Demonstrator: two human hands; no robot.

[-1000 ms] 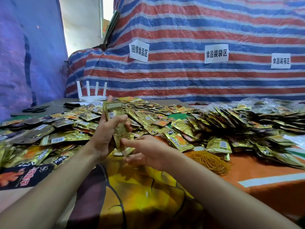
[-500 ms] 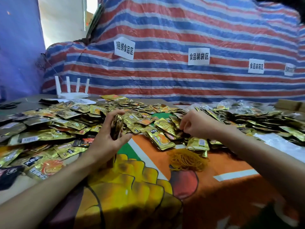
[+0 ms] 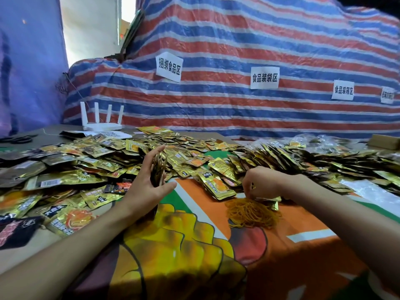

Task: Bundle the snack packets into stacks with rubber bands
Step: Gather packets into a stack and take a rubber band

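Observation:
My left hand [image 3: 149, 180] grips an upright stack of gold snack packets [image 3: 158, 168] edge-on above the table, thumb on one side and fingers on the other. My right hand [image 3: 263, 181] hovers at the top of the heap of orange rubber bands [image 3: 252, 212], fingers curled downward and touching the bands; whether it pinches one I cannot tell. Loose gold packets [image 3: 91, 167] cover the table's left and back, and leaning rows of packets [image 3: 281, 161] fill the right.
A white router [image 3: 101, 120] with antennas stands at the back left, with black scissors [image 3: 18, 139] further left. A striped tarp [image 3: 238, 61] with paper labels hangs behind. A cardboard box [image 3: 385, 140] and clear bags [image 3: 365, 188] lie at the right. The printed cloth [image 3: 184, 245] lies bare before me.
My right hand left the stack, reached out to the packets on the right, then dropped onto the rubber band heap. My left hand kept the stack and turned it edge-on.

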